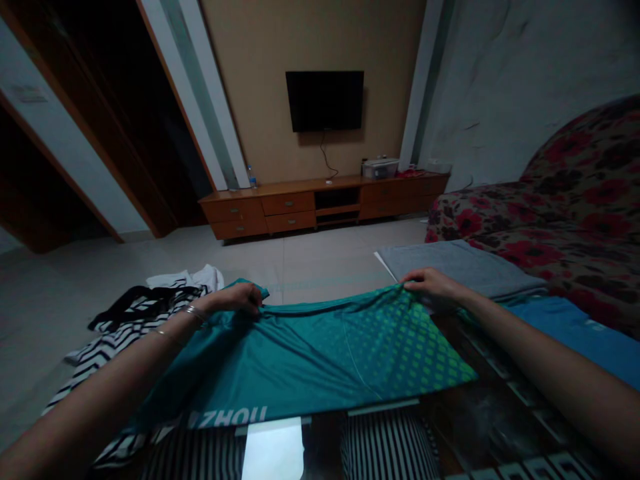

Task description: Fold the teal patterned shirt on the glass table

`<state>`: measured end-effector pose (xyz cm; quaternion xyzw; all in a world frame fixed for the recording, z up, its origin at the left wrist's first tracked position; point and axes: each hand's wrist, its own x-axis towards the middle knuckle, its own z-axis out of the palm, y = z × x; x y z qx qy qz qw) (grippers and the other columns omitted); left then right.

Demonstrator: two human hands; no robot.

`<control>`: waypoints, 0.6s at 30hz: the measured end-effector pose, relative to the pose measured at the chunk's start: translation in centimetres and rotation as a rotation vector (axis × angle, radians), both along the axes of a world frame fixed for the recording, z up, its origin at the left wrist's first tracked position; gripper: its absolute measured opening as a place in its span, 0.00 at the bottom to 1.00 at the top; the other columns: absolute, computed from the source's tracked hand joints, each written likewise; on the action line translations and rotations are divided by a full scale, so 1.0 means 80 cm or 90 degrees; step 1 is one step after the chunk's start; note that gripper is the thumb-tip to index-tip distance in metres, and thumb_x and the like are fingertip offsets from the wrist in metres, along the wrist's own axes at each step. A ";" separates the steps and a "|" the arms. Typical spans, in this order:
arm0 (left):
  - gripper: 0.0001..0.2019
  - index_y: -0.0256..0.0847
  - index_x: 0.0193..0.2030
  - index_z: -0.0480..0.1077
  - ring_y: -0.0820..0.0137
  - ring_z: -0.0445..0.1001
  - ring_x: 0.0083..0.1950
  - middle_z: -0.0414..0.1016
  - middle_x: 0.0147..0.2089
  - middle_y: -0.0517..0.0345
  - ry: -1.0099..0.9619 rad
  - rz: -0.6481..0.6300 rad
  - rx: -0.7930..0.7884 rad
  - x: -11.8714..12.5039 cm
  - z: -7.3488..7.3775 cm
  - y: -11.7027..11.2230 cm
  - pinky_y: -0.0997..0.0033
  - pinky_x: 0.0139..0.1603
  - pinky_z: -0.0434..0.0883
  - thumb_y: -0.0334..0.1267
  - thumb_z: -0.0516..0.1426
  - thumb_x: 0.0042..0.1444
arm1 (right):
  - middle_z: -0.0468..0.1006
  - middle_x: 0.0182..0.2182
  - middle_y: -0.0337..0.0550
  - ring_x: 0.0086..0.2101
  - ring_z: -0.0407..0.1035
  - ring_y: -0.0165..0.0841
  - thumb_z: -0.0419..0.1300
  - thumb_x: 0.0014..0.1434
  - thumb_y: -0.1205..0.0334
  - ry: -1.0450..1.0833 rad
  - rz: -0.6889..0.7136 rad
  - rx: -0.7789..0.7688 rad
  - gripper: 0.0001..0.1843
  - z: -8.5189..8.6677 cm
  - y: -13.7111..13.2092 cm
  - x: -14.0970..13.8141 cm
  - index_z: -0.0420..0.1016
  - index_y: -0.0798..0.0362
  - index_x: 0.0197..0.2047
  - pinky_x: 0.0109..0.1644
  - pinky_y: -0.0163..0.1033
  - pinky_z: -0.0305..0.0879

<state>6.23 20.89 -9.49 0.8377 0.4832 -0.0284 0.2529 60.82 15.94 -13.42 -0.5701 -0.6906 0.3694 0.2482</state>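
Note:
A teal shirt (300,353) with a green dotted pattern at its right end and white lettering near its lower left lies spread across a dark glass-topped table (480,420). Its far edge is pinched by my left hand (243,298), which wears bracelets at the wrist. Further right, my right hand (430,283) grips the same far edge at the dotted part. Between the two hands the edge is lifted and drawn fairly straight. Under my left forearm, part of the shirt is hidden.
Black-and-white striped clothes (130,327) are heaped at the left. A folded grey garment (460,267) and a blue garment (575,333) lie at the right, beside a floral sofa (500,213). Beyond stand a wooden TV cabinet (287,203) and a wall-mounted television (325,100).

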 end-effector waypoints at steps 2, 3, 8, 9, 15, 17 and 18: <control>0.18 0.37 0.33 0.76 0.68 0.70 0.33 0.74 0.31 0.57 -0.032 0.040 -0.090 -0.005 -0.003 0.009 0.74 0.34 0.64 0.50 0.63 0.40 | 0.80 0.36 0.47 0.36 0.72 0.37 0.57 0.54 0.49 0.013 -0.027 -0.007 0.22 -0.007 0.005 -0.003 0.78 0.59 0.42 0.40 0.37 0.68; 0.19 0.36 0.33 0.75 0.68 0.69 0.32 0.73 0.30 0.57 -0.050 0.055 -0.121 -0.006 -0.005 0.012 0.74 0.34 0.64 0.52 0.62 0.42 | 0.80 0.36 0.47 0.37 0.73 0.36 0.55 0.55 0.51 0.018 -0.039 -0.009 0.22 -0.010 0.008 -0.004 0.78 0.59 0.43 0.40 0.37 0.68; 0.21 0.37 0.32 0.72 0.69 0.67 0.30 0.71 0.28 0.59 -0.054 0.101 -0.117 -0.008 -0.022 0.023 0.74 0.32 0.61 0.55 0.58 0.44 | 0.81 0.35 0.45 0.36 0.73 0.36 0.53 0.57 0.57 -0.063 -0.087 0.012 0.18 -0.019 0.023 -0.011 0.80 0.58 0.42 0.38 0.36 0.67; 0.20 0.37 0.32 0.72 0.69 0.68 0.31 0.71 0.29 0.59 -0.039 0.098 -0.098 -0.006 -0.024 0.024 0.75 0.32 0.61 0.55 0.58 0.44 | 0.81 0.35 0.45 0.36 0.73 0.36 0.54 0.57 0.59 -0.112 -0.097 0.031 0.17 -0.019 0.026 -0.012 0.80 0.57 0.41 0.38 0.35 0.66; 0.15 0.40 0.37 0.72 0.63 0.72 0.41 0.75 0.38 0.56 0.100 0.087 0.049 0.006 -0.030 0.024 0.72 0.40 0.64 0.46 0.57 0.45 | 0.80 0.40 0.45 0.43 0.71 0.38 0.60 0.55 0.58 -0.418 -0.174 0.143 0.12 -0.014 0.026 -0.035 0.79 0.50 0.42 0.41 0.34 0.62; 0.16 0.41 0.40 0.73 0.59 0.71 0.45 0.75 0.42 0.52 0.164 0.092 0.129 0.011 -0.029 0.020 0.66 0.44 0.64 0.45 0.57 0.47 | 0.79 0.41 0.47 0.44 0.71 0.39 0.60 0.56 0.57 -0.471 -0.186 0.150 0.12 -0.010 0.020 -0.046 0.77 0.50 0.43 0.42 0.35 0.61; 0.16 0.41 0.42 0.73 0.57 0.70 0.48 0.74 0.45 0.50 0.186 0.088 0.179 0.014 -0.028 0.016 0.63 0.46 0.63 0.46 0.57 0.48 | 0.79 0.42 0.49 0.44 0.71 0.39 0.59 0.58 0.56 -0.491 -0.184 0.153 0.13 -0.007 0.017 -0.050 0.77 0.51 0.43 0.42 0.35 0.61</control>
